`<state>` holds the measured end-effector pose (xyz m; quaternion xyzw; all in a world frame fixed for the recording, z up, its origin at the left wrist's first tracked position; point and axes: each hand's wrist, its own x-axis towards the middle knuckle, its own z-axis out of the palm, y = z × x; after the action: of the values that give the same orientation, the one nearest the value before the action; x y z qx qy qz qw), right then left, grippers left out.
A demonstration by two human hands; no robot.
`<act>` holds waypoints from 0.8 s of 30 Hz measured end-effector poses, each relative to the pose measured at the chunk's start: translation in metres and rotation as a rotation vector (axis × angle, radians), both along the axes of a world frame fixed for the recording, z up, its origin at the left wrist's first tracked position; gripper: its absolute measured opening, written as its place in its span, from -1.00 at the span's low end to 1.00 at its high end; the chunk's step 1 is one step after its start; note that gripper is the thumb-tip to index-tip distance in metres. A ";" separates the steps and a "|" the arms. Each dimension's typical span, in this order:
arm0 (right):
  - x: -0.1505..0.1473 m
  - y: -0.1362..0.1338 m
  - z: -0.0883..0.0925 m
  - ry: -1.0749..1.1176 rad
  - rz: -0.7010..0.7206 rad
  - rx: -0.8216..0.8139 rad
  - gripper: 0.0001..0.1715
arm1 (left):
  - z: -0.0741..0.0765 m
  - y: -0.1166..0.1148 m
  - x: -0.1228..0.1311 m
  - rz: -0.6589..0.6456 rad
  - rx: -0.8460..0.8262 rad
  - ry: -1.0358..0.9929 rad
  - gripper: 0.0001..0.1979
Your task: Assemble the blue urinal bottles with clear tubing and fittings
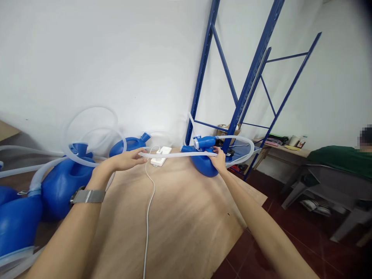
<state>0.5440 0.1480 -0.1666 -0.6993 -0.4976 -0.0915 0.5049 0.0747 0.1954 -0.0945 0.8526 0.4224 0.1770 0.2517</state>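
Forearms, L hand + R hand, fingers round tube; open tabletop btwn cord & R edge

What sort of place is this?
Probably a small workshop or storeroom: blue containers and a translucent hose are at a brown worktable, with tall blue metal racking nearby.

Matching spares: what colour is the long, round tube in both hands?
The long, round tube is milky white; head view.

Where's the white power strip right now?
In the head view, the white power strip lies on the tabletop just left of centre, between the left hand and the blue container by the right hand.
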 end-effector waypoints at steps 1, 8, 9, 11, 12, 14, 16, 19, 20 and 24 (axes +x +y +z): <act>0.002 -0.001 0.000 0.016 0.022 0.012 -0.17 | -0.001 0.001 -0.001 -0.003 -0.031 0.007 -0.28; 0.014 -0.027 0.011 0.112 0.224 0.095 -0.35 | 0.000 0.001 -0.002 -0.035 -0.106 0.006 -0.22; 0.015 -0.030 0.014 0.125 0.227 0.124 -0.40 | 0.001 0.000 0.000 -0.047 -0.101 0.000 -0.21; 0.016 -0.036 0.022 0.149 0.220 0.180 -0.47 | 0.004 -0.003 0.004 -0.074 -0.078 -0.018 -0.21; 0.016 -0.038 0.027 0.159 0.213 0.205 -0.48 | 0.006 -0.005 0.006 -0.082 -0.060 -0.026 -0.21; 0.015 -0.040 0.038 0.172 0.190 0.248 -0.50 | 0.008 -0.008 0.010 -0.075 -0.017 -0.033 -0.22; 0.013 -0.041 0.051 0.173 0.157 0.284 -0.51 | 0.010 -0.011 0.013 -0.052 0.015 -0.035 -0.21; 0.008 -0.043 0.067 0.153 0.109 0.318 -0.51 | 0.010 -0.012 0.015 -0.026 0.044 -0.059 -0.17; 0.006 -0.044 0.072 0.134 0.097 0.323 -0.51 | 0.011 -0.012 0.014 -0.021 0.051 -0.070 -0.17; -0.002 -0.050 0.083 0.033 0.059 0.325 -0.51 | 0.011 -0.010 0.012 0.005 0.072 -0.089 -0.18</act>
<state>0.5420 0.0981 -0.0832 -0.5949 -0.4883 -0.1446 0.6219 0.0863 0.1849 -0.0832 0.8512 0.4064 0.2306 0.2390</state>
